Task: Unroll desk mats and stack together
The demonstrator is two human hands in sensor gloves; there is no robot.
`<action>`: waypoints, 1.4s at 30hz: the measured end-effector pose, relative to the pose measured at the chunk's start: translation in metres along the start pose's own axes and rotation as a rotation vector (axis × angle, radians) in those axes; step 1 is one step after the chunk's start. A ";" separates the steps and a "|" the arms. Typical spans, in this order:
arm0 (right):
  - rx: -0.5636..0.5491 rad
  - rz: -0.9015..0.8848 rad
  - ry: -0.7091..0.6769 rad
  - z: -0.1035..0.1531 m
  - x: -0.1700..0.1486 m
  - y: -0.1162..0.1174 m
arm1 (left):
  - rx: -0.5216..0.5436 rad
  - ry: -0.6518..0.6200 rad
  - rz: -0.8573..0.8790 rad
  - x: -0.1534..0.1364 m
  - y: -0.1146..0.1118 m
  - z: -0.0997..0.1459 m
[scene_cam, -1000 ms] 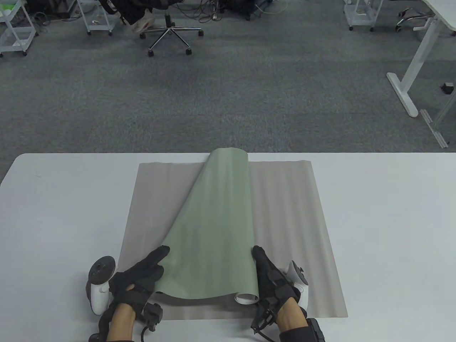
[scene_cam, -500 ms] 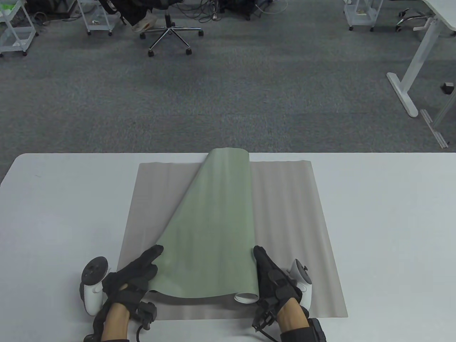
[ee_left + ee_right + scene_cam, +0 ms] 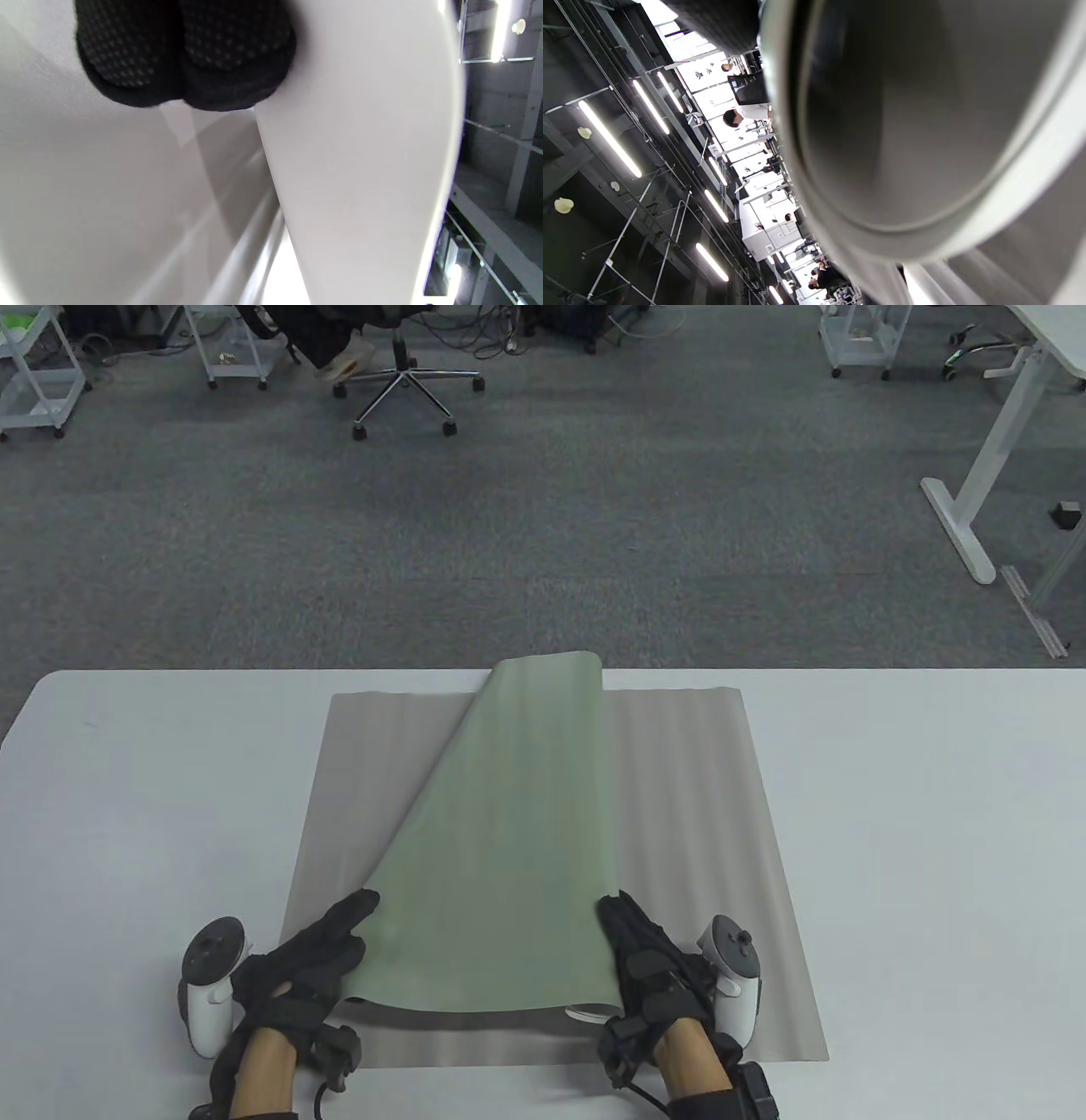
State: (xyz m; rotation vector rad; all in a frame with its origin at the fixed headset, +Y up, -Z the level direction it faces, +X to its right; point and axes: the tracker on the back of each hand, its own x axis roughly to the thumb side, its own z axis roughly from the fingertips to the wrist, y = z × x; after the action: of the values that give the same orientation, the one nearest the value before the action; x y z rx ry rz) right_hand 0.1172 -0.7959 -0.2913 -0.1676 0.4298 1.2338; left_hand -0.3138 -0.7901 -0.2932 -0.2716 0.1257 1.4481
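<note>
Table view shows a grey desk mat (image 3: 679,814) already flat on the white table (image 3: 933,814), serving as the base of the stack, and every other thing is placed against it. On its middle lies a green desk mat (image 3: 501,848), half unrolled: its loose left edge runs at a slant from the grey mat's far edge toward the near left corner, while its right side is curled, with the open end of the roll (image 3: 590,1010) peeping out near the grey mat's near edge. The left hand (image 3: 301,963) lies at the grey mat's near left, fingers extended and close together on the green mat's loose corner, probably pinning that corner so the sheet cannot spring back. The right hand (image 3: 649,963) sits right of the grey mat's centre line, fingers together and laid against the curled side, apparently placed to push the roll outward across the grey surface. Left wrist view shows dotted glove fingertips (image 3: 186,51) against a pale sheet; whether they pinch or only press cannot be told. Right wrist view is filled by the blurred mouth of the roll, so that hand's grip is hidden there.
</note>
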 end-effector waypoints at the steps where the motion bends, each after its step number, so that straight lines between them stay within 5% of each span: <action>1: 0.018 -0.021 -0.001 -0.001 -0.001 -0.001 | 0.004 -0.001 -0.011 0.000 0.001 0.000; 6: 0.173 -0.193 0.074 -0.006 -0.009 0.004 | -0.016 -0.002 -0.005 -0.001 0.005 -0.001; 12: 0.186 -0.143 0.096 -0.011 -0.012 0.006 | -0.036 -0.020 0.017 0.000 0.007 -0.001; 17: 0.050 -0.096 0.040 -0.006 -0.005 0.000 | -0.009 -0.027 -0.001 0.002 0.009 0.000; 28: 0.162 -0.238 0.092 -0.009 -0.012 0.003 | -0.002 -0.024 -0.010 -0.001 0.020 0.004; 37: 0.059 -0.077 0.051 -0.006 -0.007 0.005 | 0.017 -0.024 -0.011 0.000 0.032 0.009; 42: 0.080 -0.152 0.033 -0.004 -0.007 0.006 | 0.022 -0.041 -0.023 0.002 0.036 0.013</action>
State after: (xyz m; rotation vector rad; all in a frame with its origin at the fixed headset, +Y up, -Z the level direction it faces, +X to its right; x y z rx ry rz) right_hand 0.1093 -0.8013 -0.2912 -0.1499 0.4858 1.0638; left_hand -0.3498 -0.7814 -0.2850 -0.2254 0.1049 1.4274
